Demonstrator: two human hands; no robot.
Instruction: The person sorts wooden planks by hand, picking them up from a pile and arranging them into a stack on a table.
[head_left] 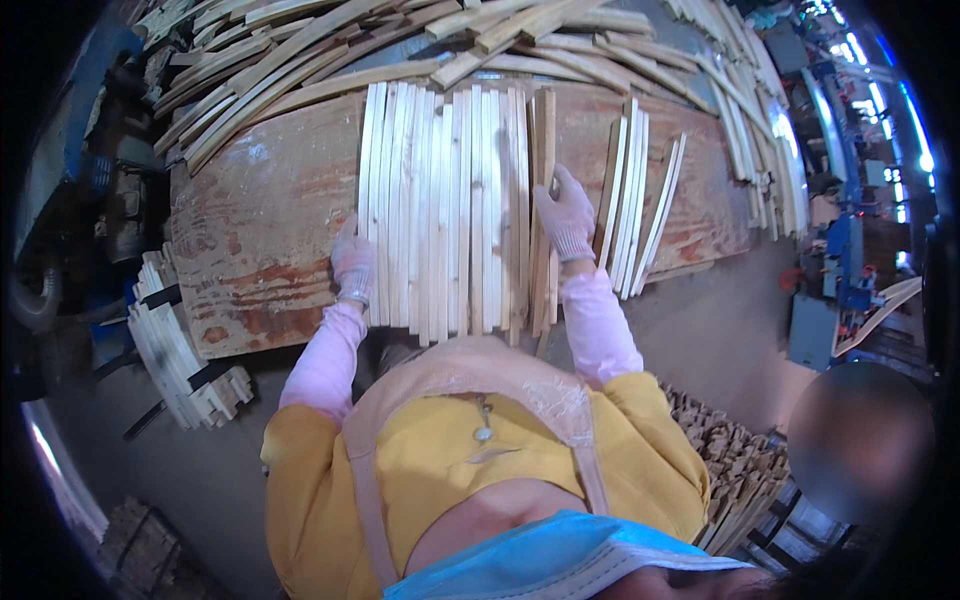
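Pale wooden slats [445, 210] lie side by side on the bench [260, 230]; left hand [353, 262] presses their left edge flat-fingered, right hand [566, 215] grasps the rightmost slat.

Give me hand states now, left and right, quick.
Left hand: gloved, pressed flat against the left edge of the row of pale wooden slats; not gripping.
Right hand: gloved, fingers against the row's right edge; grip cannot be told.
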